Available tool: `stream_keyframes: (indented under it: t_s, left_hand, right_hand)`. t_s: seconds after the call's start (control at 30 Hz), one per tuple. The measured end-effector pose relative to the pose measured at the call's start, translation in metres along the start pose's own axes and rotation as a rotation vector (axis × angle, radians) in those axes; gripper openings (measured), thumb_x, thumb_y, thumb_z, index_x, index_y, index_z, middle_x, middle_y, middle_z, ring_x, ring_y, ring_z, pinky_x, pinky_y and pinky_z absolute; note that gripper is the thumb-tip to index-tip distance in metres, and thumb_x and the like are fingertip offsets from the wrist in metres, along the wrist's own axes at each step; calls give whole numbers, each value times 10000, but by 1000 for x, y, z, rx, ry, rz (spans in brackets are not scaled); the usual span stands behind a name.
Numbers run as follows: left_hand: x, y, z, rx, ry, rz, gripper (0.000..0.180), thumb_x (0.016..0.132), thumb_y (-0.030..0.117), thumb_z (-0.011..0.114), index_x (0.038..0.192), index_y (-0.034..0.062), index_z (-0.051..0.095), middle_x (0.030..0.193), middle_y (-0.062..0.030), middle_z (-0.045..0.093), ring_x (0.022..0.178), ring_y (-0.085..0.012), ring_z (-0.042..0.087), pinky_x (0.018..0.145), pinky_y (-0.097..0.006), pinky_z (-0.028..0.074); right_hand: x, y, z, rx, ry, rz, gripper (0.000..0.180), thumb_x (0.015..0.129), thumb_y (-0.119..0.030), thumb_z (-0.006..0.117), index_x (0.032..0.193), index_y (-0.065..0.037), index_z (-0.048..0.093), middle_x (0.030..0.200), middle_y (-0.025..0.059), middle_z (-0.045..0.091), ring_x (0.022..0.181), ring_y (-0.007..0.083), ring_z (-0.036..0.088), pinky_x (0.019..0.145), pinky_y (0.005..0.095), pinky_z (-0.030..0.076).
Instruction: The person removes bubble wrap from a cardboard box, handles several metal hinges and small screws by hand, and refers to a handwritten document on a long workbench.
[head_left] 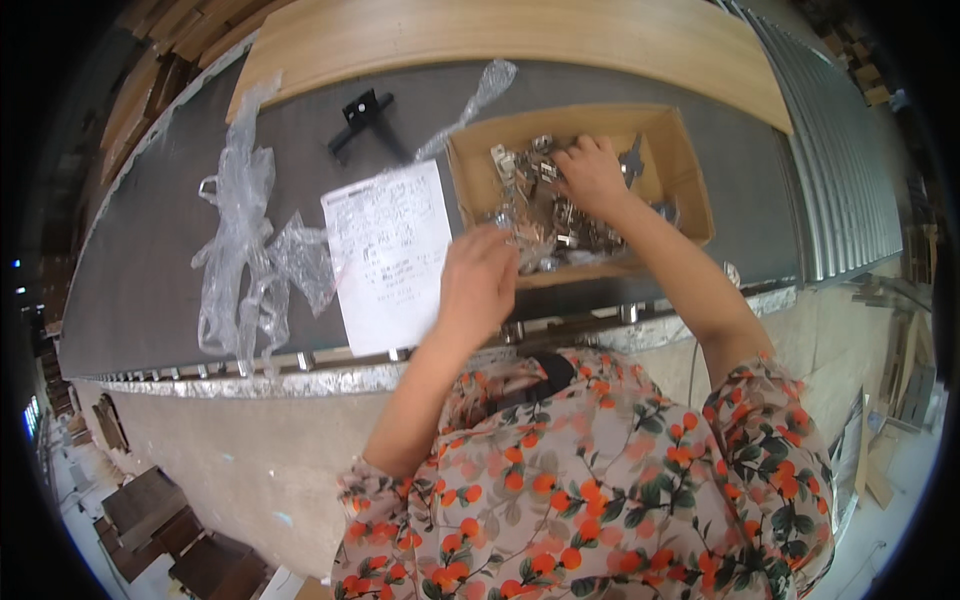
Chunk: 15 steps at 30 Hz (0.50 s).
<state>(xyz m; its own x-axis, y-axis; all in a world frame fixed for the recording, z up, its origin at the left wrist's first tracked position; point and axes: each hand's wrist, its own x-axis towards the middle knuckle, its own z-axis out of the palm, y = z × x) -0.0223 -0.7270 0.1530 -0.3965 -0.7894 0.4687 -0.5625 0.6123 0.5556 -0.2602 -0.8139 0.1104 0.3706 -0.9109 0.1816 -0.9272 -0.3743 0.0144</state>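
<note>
An open cardboard box (690, 190) holds a heap of small shiny metal fittings (545, 205), with clear plastic among them. My right hand (595, 178) reaches into the box from above, its bent fingers down on the fittings; what they grip is hidden. At the box's near left corner is my left hand (482, 275), fingers curled toward the fittings and blurred, so its hold does not show. A white sheet of paper (390, 260) covered in handwriting lies just left of that hand.
Crumpled clear plastic wrap (240, 230) lies on the dark tabletop (130, 270) at left. Behind the paper sits a black metal bracket (362, 125). A long wooden board (520, 40) runs along the far side. Ridged metal strips (850, 170) stand at right.
</note>
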Motion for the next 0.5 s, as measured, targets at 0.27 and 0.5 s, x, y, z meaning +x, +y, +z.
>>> stream_keyframes:
  t_s: [0.27, 0.5]
  left_hand:
    - [70, -11, 19, 142, -599, -233, 362, 651, -31, 586, 1010, -55, 541, 1144, -257, 514, 965, -410, 558, 822, -436, 478]
    - [85, -76, 96, 411, -290, -129, 413, 729, 115, 623, 1107, -9, 511, 1119, -203, 534, 993, -353, 540, 852, -442, 442]
  right_hand:
    - [-18, 48, -51, 386, -90, 240, 296, 774, -289, 653, 1017, -122, 628, 919, 88, 642, 867, 240, 578, 810, 388, 416]
    - [-56, 79, -60, 1491, -123, 624, 341, 845, -74, 574, 1176, -6, 531, 936, 26, 616, 769, 91, 567, 690, 229, 459]
